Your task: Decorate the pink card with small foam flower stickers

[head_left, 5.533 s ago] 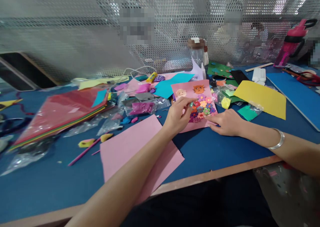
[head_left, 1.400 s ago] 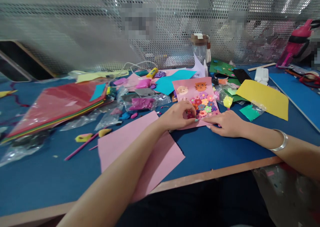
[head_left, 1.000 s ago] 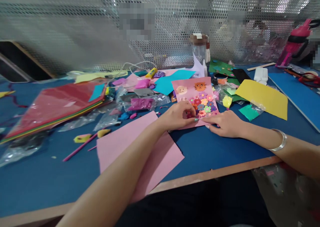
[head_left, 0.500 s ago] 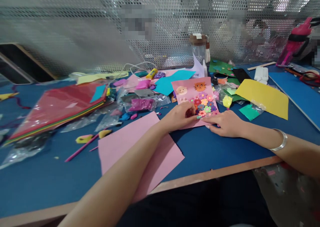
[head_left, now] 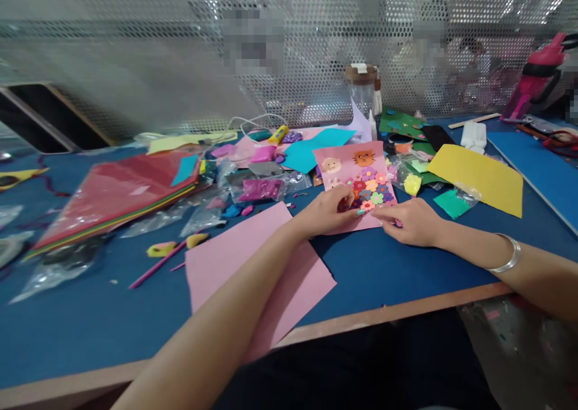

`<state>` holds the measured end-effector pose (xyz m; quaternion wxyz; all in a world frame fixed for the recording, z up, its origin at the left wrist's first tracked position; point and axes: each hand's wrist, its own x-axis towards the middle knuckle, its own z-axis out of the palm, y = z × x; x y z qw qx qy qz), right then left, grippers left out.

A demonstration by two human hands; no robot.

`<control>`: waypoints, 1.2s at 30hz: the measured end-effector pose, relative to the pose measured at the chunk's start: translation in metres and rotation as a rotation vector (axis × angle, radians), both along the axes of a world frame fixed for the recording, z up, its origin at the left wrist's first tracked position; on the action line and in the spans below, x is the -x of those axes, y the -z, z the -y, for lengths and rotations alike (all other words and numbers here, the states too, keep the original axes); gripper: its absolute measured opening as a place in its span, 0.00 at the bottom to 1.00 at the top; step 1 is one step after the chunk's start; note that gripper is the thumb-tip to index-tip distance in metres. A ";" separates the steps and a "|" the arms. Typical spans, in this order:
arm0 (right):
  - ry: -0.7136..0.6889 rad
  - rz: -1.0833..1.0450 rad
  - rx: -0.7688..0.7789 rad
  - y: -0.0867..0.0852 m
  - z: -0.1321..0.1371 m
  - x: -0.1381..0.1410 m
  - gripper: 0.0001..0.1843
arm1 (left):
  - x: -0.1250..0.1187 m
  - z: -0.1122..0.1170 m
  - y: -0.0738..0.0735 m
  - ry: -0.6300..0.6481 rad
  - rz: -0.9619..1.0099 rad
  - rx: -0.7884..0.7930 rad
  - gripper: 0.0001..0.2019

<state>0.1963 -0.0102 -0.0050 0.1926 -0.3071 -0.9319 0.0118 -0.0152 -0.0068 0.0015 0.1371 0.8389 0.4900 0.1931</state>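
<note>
A small pink card (head_left: 350, 163) lies flat on the blue table (head_left: 397, 265), decorated with two cat faces and a cluster of coloured foam flowers (head_left: 371, 192). My left hand (head_left: 327, 212) rests on the card's near left edge, fingers curled and pinched against the flowers; what the fingertips hold is too small to make out. My right hand (head_left: 410, 220), with a silver bangle (head_left: 508, 254) on its wrist, lies on the card's near right corner, fingers together and pressing it down.
A large pink sheet (head_left: 253, 271) lies under my left forearm. A stack of coloured sheets (head_left: 121, 196) in plastic sits at left, a yellow sheet (head_left: 478, 175) at right. Small bags of foam pieces, a glue stick (head_left: 276, 135), a jar (head_left: 361, 94) and a pink bottle (head_left: 533, 76) line the back by the mesh screen.
My left hand came down from the card's middle to its near edge, beside the right hand. Over the last second both hands stay almost still; the view shifts slightly.
</note>
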 end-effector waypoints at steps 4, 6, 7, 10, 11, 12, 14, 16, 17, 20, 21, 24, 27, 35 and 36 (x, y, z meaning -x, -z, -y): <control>0.008 -0.002 0.011 0.001 0.000 0.000 0.16 | 0.000 -0.001 0.001 -0.007 0.056 0.027 0.11; 0.014 -0.001 0.009 0.001 0.000 0.000 0.15 | -0.002 -0.001 0.003 -0.029 0.027 -0.024 0.13; 0.017 0.001 0.007 0.001 0.000 0.000 0.15 | -0.003 0.000 0.004 -0.033 0.006 -0.055 0.13; 0.018 0.003 0.009 0.000 0.000 0.000 0.16 | -0.006 0.000 0.007 -0.020 -0.033 -0.123 0.14; 0.016 0.002 0.010 0.000 0.000 0.000 0.16 | -0.006 0.000 0.007 -0.013 -0.041 -0.135 0.14; 0.017 0.001 0.010 0.000 0.000 0.000 0.16 | -0.006 0.000 0.008 -0.007 -0.050 -0.142 0.14; 0.025 -0.001 0.008 0.000 0.000 -0.001 0.16 | -0.005 -0.001 0.008 0.006 -0.068 -0.152 0.14; 0.042 0.000 0.011 0.000 0.000 -0.001 0.16 | -0.005 -0.002 0.009 0.018 -0.086 -0.159 0.14; 0.052 0.001 0.014 0.000 0.000 -0.002 0.16 | -0.004 -0.003 0.010 0.021 -0.095 -0.164 0.14; 0.080 -0.003 0.015 0.001 -0.001 -0.002 0.17 | -0.004 -0.005 0.011 0.018 -0.113 -0.178 0.14; 0.090 -0.004 0.013 0.001 -0.001 -0.002 0.17 | -0.004 -0.005 0.011 0.016 -0.107 -0.174 0.14; 0.126 0.018 0.013 0.000 -0.002 -0.001 0.18 | -0.002 -0.005 0.008 -0.002 0.000 -0.133 0.14; 0.152 0.062 0.022 -0.002 -0.002 0.000 0.19 | 0.000 -0.003 0.004 -0.037 0.122 -0.175 0.10; 0.221 0.101 0.002 -0.005 0.000 0.001 0.20 | -0.009 0.005 0.008 0.067 -0.219 -0.523 0.10; 0.218 0.105 0.004 -0.005 0.000 0.001 0.21 | -0.010 0.005 0.008 0.073 -0.253 -0.542 0.10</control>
